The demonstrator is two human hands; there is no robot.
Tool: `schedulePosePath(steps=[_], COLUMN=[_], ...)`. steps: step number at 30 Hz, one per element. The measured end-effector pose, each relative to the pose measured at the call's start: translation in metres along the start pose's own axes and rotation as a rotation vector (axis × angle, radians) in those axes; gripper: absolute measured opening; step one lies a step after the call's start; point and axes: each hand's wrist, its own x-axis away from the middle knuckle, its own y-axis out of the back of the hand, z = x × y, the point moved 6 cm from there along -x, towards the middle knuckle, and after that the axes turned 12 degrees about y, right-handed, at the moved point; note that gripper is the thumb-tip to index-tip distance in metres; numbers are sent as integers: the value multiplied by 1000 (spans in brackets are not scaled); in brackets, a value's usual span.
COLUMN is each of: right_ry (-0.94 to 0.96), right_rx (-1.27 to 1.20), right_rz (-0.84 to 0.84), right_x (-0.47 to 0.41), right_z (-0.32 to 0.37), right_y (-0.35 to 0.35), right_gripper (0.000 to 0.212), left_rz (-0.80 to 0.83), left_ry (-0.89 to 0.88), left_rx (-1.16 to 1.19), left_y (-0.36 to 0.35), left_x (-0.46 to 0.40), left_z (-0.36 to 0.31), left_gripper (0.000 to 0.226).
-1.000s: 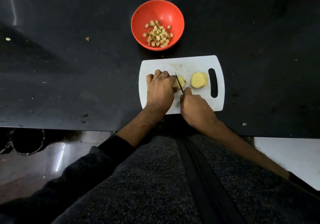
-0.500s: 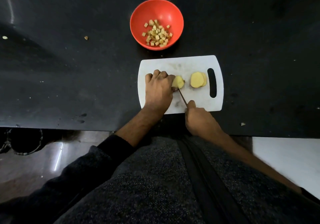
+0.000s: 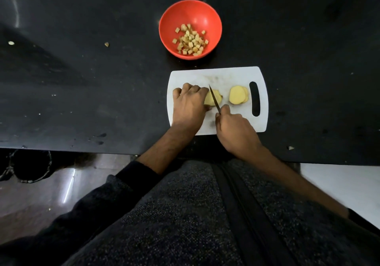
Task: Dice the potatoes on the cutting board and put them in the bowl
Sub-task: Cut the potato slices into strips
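Black worktop [image 3: 82, 80] carries a white cutting board [image 3: 230, 76] at its near edge, red bowl [image 3: 197, 12] of diced potato [image 3: 190, 41] behind; left hand [image 3: 189, 105] curled on potato piece [image 3: 211, 100], right hand [image 3: 236, 130] gripping knife [image 3: 214, 100] across it, slices [image 3: 237, 95] beside the handle slot, scraps [image 3: 106, 44] scattered left.

On the black countertop [image 3: 82, 101] the white plastic cutting board [image 3: 226, 76] lies in front of the round red bowl [image 3: 190, 11] holding pale diced potato cubes [image 3: 190, 41], while on the board the yellow potato piece [image 3: 211, 99] lies left of the stacked yellow potato slices [image 3: 237, 95], which lie beside the handle slot [image 3: 255, 99] at its right end.
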Motion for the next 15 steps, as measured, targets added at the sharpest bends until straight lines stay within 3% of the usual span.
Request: schedulePosePath(steps=[7,15], right_ry=[-25,-52], right_rx=[-1,-91], right_rz=[51,96], right_x=[-9,-14], right_z=[2,1], right_y=[-7,-14], right_gripper=[26,25], left_rz=[-58,-51], left_ry=[-23,-46], left_rx=[-10,55], left_y=[0,1], left_x=[-2,-2], left_z=[0,0], left_gripper=[16,15])
